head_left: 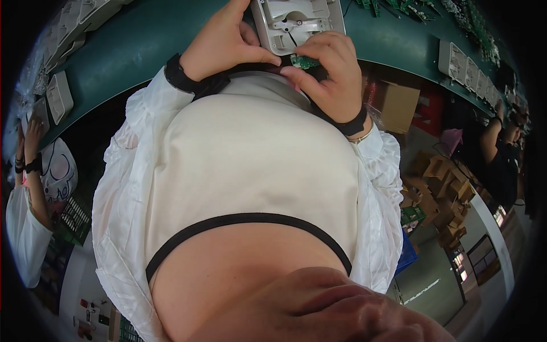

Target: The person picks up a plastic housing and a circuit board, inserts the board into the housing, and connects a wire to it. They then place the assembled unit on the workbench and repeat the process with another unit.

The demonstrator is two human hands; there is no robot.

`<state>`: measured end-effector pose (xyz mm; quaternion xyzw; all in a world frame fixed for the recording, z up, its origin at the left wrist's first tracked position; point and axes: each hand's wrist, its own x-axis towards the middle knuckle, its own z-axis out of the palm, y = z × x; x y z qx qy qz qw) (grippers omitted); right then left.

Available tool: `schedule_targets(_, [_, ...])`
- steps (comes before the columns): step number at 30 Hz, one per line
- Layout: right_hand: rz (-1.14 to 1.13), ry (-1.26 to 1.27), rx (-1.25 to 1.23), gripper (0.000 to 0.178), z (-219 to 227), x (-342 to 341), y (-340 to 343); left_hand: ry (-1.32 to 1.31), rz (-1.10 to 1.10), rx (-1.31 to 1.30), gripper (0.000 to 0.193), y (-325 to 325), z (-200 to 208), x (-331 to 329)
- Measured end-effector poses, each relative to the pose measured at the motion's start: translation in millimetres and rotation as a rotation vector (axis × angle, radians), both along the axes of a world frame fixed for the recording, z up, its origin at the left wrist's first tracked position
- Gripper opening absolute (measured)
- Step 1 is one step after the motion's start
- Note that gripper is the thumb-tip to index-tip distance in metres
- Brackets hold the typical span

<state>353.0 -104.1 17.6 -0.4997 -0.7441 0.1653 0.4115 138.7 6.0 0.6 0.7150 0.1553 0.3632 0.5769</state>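
Casing [299, 26] lies top centre, left hand [219, 47] curled alongside, likely steadying it, grip unclear; right hand [331, 71] pinches a green board [305, 61] close by its lower edge.

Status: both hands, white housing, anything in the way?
Left hand beside the housing's left edge. Right hand holding green circuit board at its near edge. White housing open side up; right fingers partly cover its near right corner.
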Motion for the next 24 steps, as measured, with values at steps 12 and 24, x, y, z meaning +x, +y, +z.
schedule_targets(12, [0.008, 0.005, -0.144, 0.019, 7, -1, 3, 0.513, 0.1, -0.353, 0.11, -11, 30, -5])
schedule_targets(24, [0.116, -0.411, -0.022, 0.016, 29, 9, 13, 0.414, 0.076, -0.278, 0.096, -17, 17, -11])
